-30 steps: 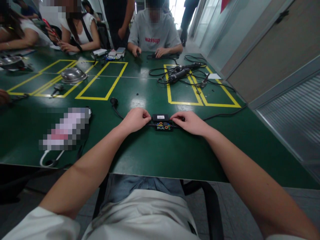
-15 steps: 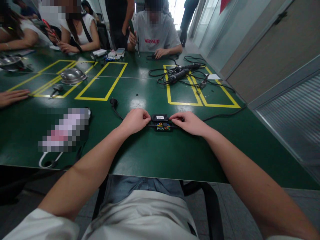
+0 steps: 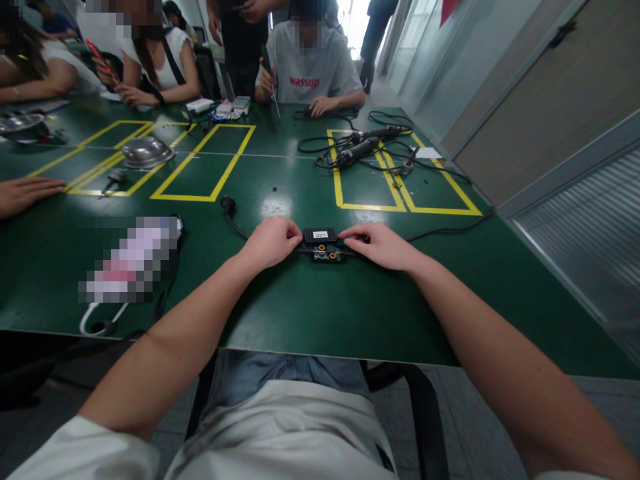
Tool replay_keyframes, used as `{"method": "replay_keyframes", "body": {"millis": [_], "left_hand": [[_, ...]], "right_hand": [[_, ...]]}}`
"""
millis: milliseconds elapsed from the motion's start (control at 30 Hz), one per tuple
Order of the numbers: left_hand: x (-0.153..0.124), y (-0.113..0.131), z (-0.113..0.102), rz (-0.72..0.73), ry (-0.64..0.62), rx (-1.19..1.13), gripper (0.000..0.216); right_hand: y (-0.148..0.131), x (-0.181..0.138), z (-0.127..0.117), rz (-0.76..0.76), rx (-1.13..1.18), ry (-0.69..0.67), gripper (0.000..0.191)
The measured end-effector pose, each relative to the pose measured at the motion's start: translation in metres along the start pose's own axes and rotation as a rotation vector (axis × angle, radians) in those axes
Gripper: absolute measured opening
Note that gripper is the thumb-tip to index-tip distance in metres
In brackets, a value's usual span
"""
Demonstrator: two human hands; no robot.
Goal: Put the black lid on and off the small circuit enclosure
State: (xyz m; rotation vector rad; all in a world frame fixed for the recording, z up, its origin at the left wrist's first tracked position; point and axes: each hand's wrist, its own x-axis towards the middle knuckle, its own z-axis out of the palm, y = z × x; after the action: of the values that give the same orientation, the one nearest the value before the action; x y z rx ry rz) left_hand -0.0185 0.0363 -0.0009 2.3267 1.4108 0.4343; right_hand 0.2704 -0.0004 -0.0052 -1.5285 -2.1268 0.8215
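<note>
A small ribbed black cover [image 3: 321, 235] with a white label sits just behind an open black case [image 3: 329, 260]. Inside the case shows a circuit board [image 3: 321, 255] with copper-coloured coils and thin wires. My left hand [image 3: 273, 240] is closed, thumb and fingers pinched at the cover's left end. At its right end are the closed fingertips of my right hand [image 3: 377, 245]. A black cable enters the case from each side, partly hidden under my hands. The left one ends in a black plug [image 3: 228, 205] lying on the table.
Yellow tape rectangles mark the green table [image 3: 280, 313]. Tangled black cables with dark handles [image 3: 357, 152] lie at the back right. A metal bowl [image 3: 147, 153] and a blurred-out item [image 3: 135, 257] are on the left. Another person's hand [image 3: 33, 197] rests at the left edge; people sit opposite.
My hands, the cover and the case stay practically in place. At the left edge the other person's hand has slid slightly right. A standing person at the back has shifted, hands now raised.
</note>
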Motion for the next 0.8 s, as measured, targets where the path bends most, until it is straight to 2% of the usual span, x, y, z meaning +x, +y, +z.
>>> {"method": "replay_keyframes", "body": {"millis": [433, 700, 800], "left_hand": [[-0.005, 0.020, -0.010, -0.115, 0.004, -0.045, 0.023], [-0.004, 0.019, -0.006, -0.117, -0.003, -0.072, 0.018], [-0.003, 0.017, -0.006, -0.105, 0.035, -0.083, 0.018]], "right_hand": [[0.006, 0.001, -0.004, 0.017, 0.174, 0.032, 0.038], [0.008, 0.002, 0.004, 0.001, 0.234, 0.076, 0.036], [0.012, 0.004, 0.007, -0.011, 0.228, 0.107, 0.037]]}}
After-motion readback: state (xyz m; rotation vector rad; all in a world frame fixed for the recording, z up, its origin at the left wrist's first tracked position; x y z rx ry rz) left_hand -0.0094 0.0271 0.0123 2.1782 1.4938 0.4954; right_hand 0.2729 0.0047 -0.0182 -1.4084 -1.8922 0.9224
